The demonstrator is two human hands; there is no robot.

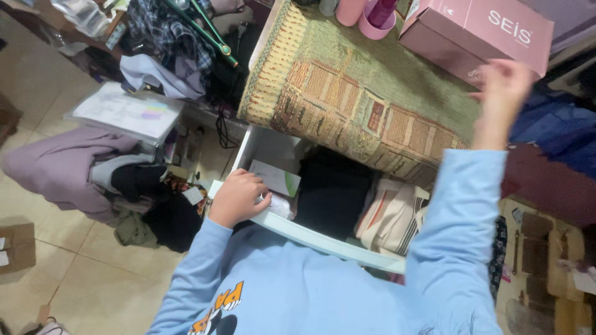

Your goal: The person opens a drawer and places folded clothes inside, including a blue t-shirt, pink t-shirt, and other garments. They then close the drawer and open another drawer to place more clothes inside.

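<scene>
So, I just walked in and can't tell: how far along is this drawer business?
Done: the white drawer stands pulled open, with folded clothes and a white box inside. In hand: the left hand grips the drawer's front edge; the right hand is up at the pink box on the rug-covered top. Left: the pink box sits there, unmoved.

Left hand (239, 197): low in the view, knuckles up, fingers curled under into a loose fist.
Left arm: bent, in a light blue sleeve, reaching forward from the body.
Right hand (504, 87): raised high and far forward, blurred; whether the fingers are spread or closed is unclear.
Right arm: stretched out nearly straight, light blue sleeve ending at the wrist.
</scene>
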